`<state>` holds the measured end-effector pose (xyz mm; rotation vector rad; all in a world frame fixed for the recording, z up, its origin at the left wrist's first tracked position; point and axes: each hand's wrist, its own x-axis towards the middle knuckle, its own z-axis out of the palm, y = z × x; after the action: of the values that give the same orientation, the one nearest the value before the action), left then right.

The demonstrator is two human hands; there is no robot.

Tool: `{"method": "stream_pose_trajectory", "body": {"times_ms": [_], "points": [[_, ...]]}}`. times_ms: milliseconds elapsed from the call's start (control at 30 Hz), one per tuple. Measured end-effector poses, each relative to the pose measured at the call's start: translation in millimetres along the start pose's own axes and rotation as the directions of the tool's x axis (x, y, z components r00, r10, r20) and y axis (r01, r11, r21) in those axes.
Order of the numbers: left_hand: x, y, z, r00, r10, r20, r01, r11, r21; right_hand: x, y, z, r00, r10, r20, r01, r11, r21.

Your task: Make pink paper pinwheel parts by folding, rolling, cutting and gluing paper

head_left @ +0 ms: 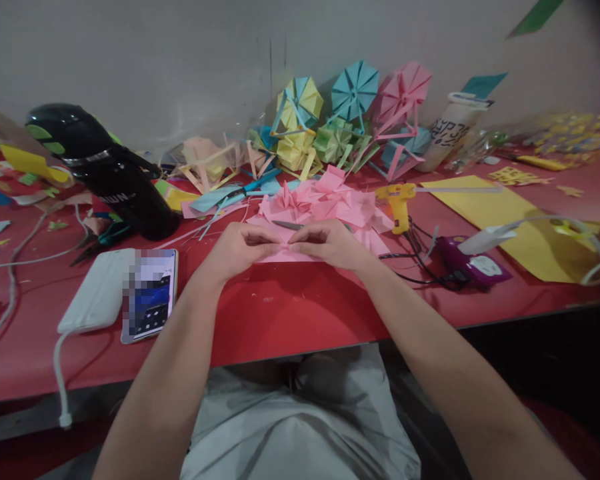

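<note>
Red tabletop (300, 313) spreads beneath the left hand (236, 250) and right hand (333, 243), both pinching pink paper (284, 257) at twelve o'clock from the lap (300, 433), where uneven tugging could tear it or skew a crease.

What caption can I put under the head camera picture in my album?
Left hand and right hand pinch pink paper over a red table, colourful folded-paper shapes behind.
</note>
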<state>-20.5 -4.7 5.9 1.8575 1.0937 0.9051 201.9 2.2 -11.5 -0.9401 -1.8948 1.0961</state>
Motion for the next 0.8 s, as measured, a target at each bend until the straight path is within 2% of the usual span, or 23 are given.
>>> {"method": "stream_pose_trajectory", "body": {"times_ms": [200,433,600,800], "points": [[-1.4,-0.2,-5.0,0.999,-0.011,0.047,0.01,1.0,0.018,-0.1,0.9,-2.1,1.0,0.027,0.005,-0.026,0.999,-0.022],[-2.9,1.9,-9.0,1.0,-0.01,0.03,0.009,1.0,0.015,-2.9,-2.0,-4.6,0.985,0.142,0.1,-0.148,0.987,0.058],[-1.9,3.2,-5.0,0.999,-0.027,0.017,0.028,0.999,-0.045,-2.4,-0.6,-1.6,0.995,0.094,0.044,-0.097,0.993,0.068],[2.0,-5.3,3.7,0.998,-0.068,-0.008,0.066,0.986,-0.154,-1.4,2.0,-1.1,0.997,0.079,0.013,-0.079,0.996,0.046]]}}
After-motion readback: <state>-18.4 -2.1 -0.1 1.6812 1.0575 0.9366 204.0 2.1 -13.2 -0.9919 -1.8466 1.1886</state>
